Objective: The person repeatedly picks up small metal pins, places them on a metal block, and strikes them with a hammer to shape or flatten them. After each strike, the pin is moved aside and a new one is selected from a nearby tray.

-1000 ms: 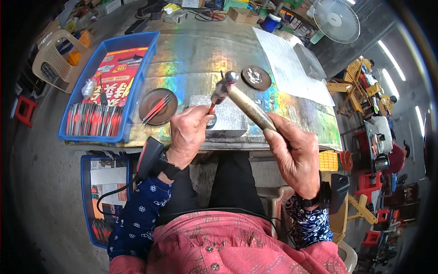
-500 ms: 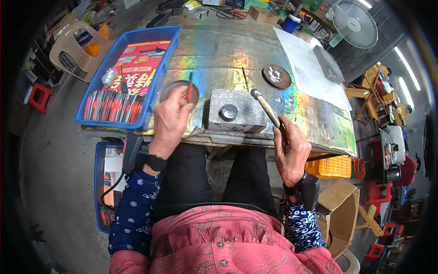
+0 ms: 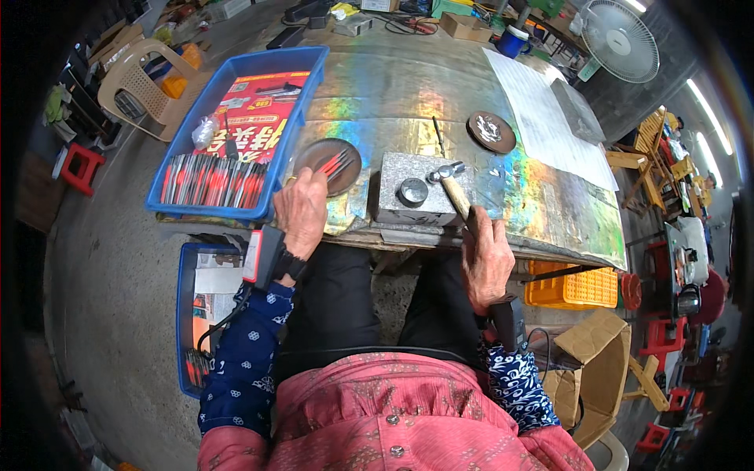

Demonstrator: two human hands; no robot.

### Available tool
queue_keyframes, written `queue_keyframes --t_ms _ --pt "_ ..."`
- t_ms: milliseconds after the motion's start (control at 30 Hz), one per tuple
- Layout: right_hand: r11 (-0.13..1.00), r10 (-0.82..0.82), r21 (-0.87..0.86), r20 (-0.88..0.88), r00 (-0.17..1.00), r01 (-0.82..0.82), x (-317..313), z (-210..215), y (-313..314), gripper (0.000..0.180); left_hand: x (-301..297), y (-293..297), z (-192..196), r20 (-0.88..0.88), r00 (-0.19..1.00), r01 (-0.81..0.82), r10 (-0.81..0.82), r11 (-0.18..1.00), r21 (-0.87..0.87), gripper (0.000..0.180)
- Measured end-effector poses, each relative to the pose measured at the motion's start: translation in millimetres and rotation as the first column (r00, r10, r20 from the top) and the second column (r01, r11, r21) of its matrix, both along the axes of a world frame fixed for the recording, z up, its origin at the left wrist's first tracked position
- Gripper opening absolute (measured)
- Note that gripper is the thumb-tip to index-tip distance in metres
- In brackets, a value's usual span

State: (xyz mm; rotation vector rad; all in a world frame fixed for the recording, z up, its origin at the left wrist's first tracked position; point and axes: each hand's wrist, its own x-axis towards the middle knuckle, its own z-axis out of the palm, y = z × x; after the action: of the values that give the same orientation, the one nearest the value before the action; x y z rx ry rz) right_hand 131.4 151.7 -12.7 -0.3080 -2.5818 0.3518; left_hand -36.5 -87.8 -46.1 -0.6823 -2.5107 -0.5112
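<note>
On the bench in front of me sits a grey metal block (image 3: pixel 393 212) with a short round metal piece (image 3: pixel 412 192) on its top. My right hand (image 3: pixel 487 263) is wrapped round the wooden handle of a ball-peen hammer (image 3: pixel 448 171), whose head is over the block's top, right of the round piece. My left hand (image 3: pixel 301 208) is closed at the near left edge of a round brown dish (image 3: pixel 351 182). Slim red pieces (image 3: pixel 336 163) reach from its fingertips over the dish; how many it grips is hard to tell.
To the left, a blue tray (image 3: pixel 317 82) holds a row of red and black pieces (image 3: pixel 212 182). A thin dark rod (image 3: pixel 438 135) lies behind the block. Farther right are a brown dish (image 3: pixel 509 143) with white bits and a white sheet (image 3: pixel 542 118). A cardboard box (image 3: pixel 605 353) stands below right.
My left hand has come down from over the dish to its near left edge. The hammer head has lowered onto or just above the block. The whole view has shifted slightly.
</note>
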Motion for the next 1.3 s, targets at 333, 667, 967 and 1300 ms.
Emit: queue_keyframes --t_ms 333,667,967,1300 --pt "1.0 0.015 -0.004 0.055 0.998 -0.014 -0.3 -0.1 0.9 0.053 -3.6 4.7 3.2 -0.075 0.997 -0.017 0.016 1.0 -0.023 0.002" --pt "0.999 0.042 -0.022 0.066 0.997 -0.041 -4.1 13.0 1.4 0.043 -51.1 -98.3 43.4 0.091 0.981 -0.169 0.169 0.986 -0.012 0.01" --pt "1.0 0.022 -0.013 0.106 0.994 -0.02 -6.6 12.1 2.2 0.043 -86.9 -115.8 21.2 0.234 0.883 -0.293 0.406 0.869 -0.399 0.021" --pt "0.999 0.05 0.007 0.036 0.998 -0.05 -8.0 10.8 2.5 0.044 -94.6 -118.6 11.3 0.22 0.897 -0.263 0.383 0.863 -0.431 0.014"
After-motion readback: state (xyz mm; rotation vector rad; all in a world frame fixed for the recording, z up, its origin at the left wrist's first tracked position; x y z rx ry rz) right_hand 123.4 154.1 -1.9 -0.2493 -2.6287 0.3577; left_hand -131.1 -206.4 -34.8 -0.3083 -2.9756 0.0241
